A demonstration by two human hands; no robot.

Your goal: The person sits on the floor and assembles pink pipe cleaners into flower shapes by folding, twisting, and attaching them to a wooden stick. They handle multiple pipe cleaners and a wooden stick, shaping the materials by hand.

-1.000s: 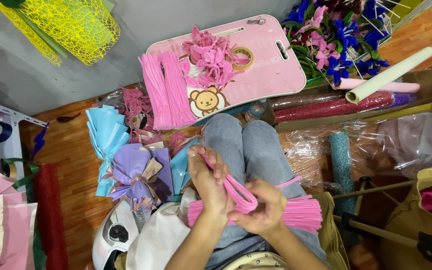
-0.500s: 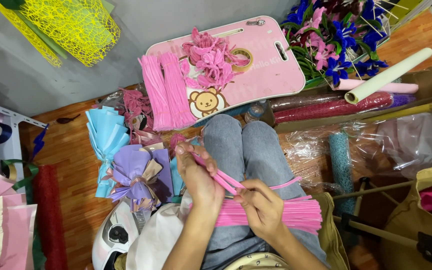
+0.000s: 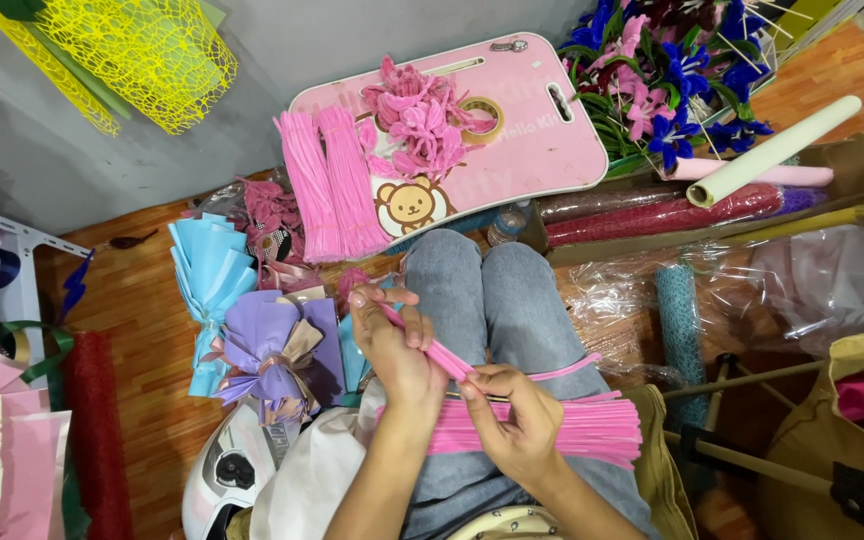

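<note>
Pink pipe cleaners [image 3: 432,350] are pinched between both hands above the lap. Left hand [image 3: 392,345] grips the upper section with closed fingers; right hand [image 3: 512,420] pinches the lower section, resting on a bundle of pink stems [image 3: 592,430] lying across the jeans [image 3: 512,300]. A pink lap tray [image 3: 542,140] sits beyond the knees.

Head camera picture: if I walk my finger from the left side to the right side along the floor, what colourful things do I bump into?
Red mesh roll → light blue paper wrap → purple wrap with a bow → left hand → right hand → teal mesh roll → clear plastic sheet.
</note>
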